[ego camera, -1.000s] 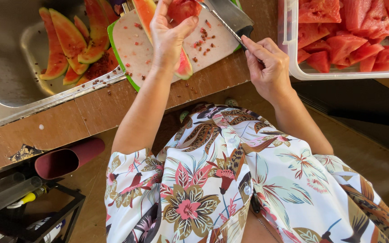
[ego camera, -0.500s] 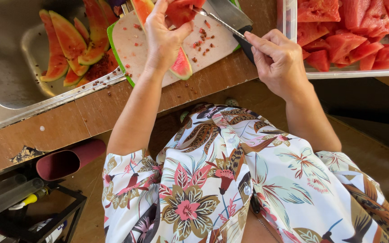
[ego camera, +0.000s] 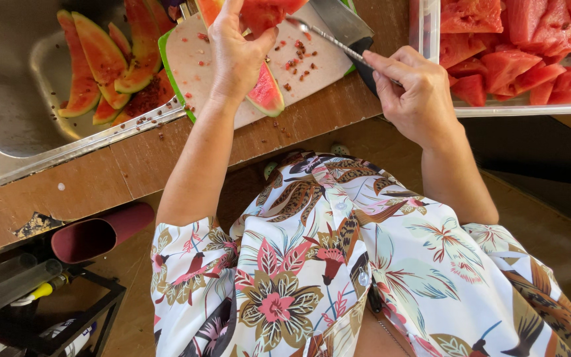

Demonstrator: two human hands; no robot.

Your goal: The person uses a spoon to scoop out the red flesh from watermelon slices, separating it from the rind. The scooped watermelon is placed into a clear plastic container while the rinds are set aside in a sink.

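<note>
Holding red watermelon chunk (ego camera: 266,13) in closed left hand (ego camera: 236,56) grip over white cutting board (ego camera: 196,66) | right hand (ego camera: 418,89) pinches thin metal utensil (ego camera: 328,36), long axis pointing up-left at chunk | right nearer handle, left on fruit

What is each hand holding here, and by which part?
Left hand grips a watermelon piece by its lower end. Right hand pinches a thin metal utensil by its handle end.

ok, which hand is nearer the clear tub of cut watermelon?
Right. The right hand, holding a thin metal utensil, sits just beside the tub. The left hand is farther away, gripping a watermelon piece over the cutting board.
</note>
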